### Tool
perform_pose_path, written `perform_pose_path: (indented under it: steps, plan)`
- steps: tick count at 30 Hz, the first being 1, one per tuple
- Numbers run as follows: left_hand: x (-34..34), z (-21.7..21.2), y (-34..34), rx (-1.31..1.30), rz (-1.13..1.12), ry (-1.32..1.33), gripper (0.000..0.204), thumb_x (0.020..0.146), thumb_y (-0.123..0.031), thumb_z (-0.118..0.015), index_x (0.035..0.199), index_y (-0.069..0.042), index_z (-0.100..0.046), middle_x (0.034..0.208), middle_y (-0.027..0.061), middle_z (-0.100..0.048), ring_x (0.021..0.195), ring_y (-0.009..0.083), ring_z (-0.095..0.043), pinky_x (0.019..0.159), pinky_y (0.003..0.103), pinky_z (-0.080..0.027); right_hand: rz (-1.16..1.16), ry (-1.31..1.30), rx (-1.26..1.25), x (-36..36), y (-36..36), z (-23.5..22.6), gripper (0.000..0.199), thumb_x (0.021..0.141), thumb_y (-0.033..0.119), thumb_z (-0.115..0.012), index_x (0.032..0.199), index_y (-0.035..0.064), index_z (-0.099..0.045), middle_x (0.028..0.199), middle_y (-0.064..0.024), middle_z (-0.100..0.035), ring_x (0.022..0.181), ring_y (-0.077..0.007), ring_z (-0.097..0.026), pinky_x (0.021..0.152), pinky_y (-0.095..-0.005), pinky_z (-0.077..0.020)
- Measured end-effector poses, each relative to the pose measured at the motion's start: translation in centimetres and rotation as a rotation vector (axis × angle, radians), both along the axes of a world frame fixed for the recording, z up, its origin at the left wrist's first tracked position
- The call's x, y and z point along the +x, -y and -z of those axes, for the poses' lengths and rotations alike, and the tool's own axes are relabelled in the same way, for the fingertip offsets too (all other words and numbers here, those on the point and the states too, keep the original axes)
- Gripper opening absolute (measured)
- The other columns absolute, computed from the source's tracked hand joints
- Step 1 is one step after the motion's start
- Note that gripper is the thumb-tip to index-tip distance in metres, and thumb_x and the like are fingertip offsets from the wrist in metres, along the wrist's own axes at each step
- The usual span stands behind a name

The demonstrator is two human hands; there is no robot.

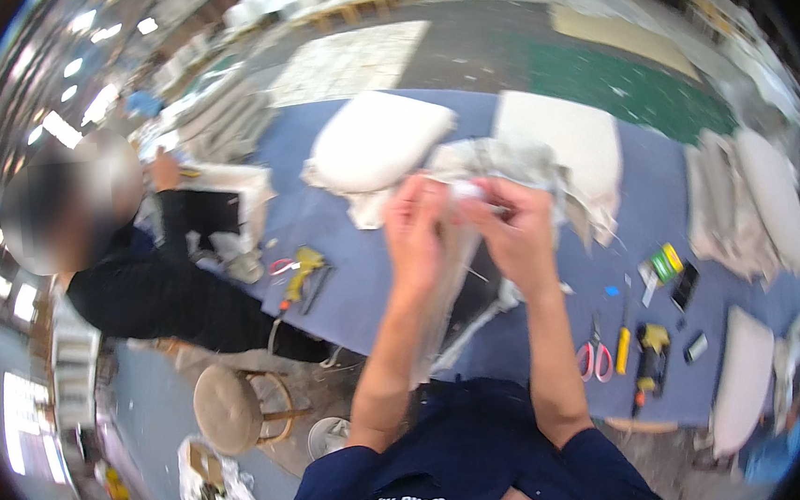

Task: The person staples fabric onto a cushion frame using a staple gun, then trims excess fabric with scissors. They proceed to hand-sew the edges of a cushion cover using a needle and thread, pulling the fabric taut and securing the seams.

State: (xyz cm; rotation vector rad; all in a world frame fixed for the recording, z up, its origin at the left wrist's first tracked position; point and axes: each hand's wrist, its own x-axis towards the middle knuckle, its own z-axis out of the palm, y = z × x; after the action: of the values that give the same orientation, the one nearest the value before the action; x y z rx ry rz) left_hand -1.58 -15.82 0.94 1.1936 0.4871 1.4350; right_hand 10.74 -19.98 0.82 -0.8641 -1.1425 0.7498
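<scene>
Both my hands are raised close together over a blue-covered worktable (pixel 346 282). My left hand (pixel 415 225) and my right hand (pixel 516 231) pinch a piece of thin clear plastic film (pixel 450 284) that hangs down between my forearms. Its top, a small white bunch (pixel 467 189), sits between my fingertips. Just beyond my hands lies a crumpled pale fabric cover (pixel 496 162) on the table.
White seat cushions (pixel 377 139) (pixel 569 133) lie on the table, more pale pads (pixel 758 203) at right. Pink-handled scissors (pixel 595 359), a yellow knife (pixel 623 350) and a staple gun (pixel 651 362) lie near right; another yellow tool (pixel 303 267) left. A person in black (pixel 159 288) works at left beside a round stool (pixel 226 409).
</scene>
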Motion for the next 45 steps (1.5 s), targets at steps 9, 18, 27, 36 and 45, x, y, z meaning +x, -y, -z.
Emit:
perform_pose_path:
  steps: [9, 18, 27, 36, 45]
  plan:
    - [-2.6, 0.9, 1.2, 0.278, -0.103, -0.149, 0.027, 0.101, -0.022, -0.061, 0.083, -0.002, -0.067, 0.075, -0.0006, -0.055, 0.074, 0.0093, -0.046, 0.071, 0.027, -0.037, 0.057, 0.05, -0.046, -2.1, 1.1, -0.2, 0.007, 0.09, 0.0, -0.071, 0.093, -0.005, -0.068, 0.076, 0.0009, -0.067, 0.067, -0.0024, -0.056, 0.056, -0.0187, -0.0419]
    - [-1.2, 1.3, 2.0, 0.168, -0.138, -0.213, 0.022, 0.098, -0.017, -0.065, 0.084, 0.001, -0.063, 0.077, -0.0022, -0.05, 0.079, 0.0108, -0.04, 0.07, 0.027, -0.034, 0.074, 0.213, -0.175, 0.8, 3.6, -1.7, 0.015, 0.092, 0.013, -0.072, 0.089, 0.0008, -0.064, 0.069, 0.0049, -0.047, 0.064, -0.003, -0.04, 0.054, -0.0228, -0.0339]
    - [-1.4, 1.3, 0.5, 0.233, -0.179, -0.114, 0.02, 0.101, -0.013, -0.061, 0.088, 0.003, -0.065, 0.084, -0.0052, -0.051, 0.078, 0.0042, -0.04, 0.07, 0.021, -0.031, 0.004, 0.246, -0.225, 3.1, 7.8, 0.1, 0.018, 0.099, 0.008, -0.062, 0.11, -0.0052, -0.07, 0.073, -0.0057, -0.066, 0.061, -0.0058, -0.05, 0.056, -0.0243, -0.0428]
    - [-1.7, 1.9, 1.0, 0.287, -0.16, -0.14, 0.024, 0.101, -0.014, -0.06, 0.107, 0.008, -0.067, 0.096, 0.0002, -0.063, 0.089, 0.0056, -0.051, 0.084, 0.021, -0.038, 0.048, 0.507, -0.117, 2.5, 7.0, 0.9, 0.018, 0.094, 0.006, -0.069, 0.108, -0.0043, -0.074, 0.067, -0.0058, -0.068, 0.052, -0.0081, -0.056, 0.048, -0.0234, -0.0415]
    - [0.3, 1.0, 2.8, 0.34, -0.22, -0.213, 0.023, 0.099, -0.015, -0.063, 0.084, 0.002, -0.062, 0.075, -0.0027, -0.047, 0.078, 0.0102, -0.035, 0.068, 0.025, -0.029, 0.186, 0.452, -0.04, 1.3, 8.0, 0.4, 0.016, 0.089, 0.0, -0.07, 0.104, -0.0046, -0.074, 0.066, -0.0117, -0.067, 0.051, -0.0081, -0.058, 0.05, -0.0233, -0.0428]
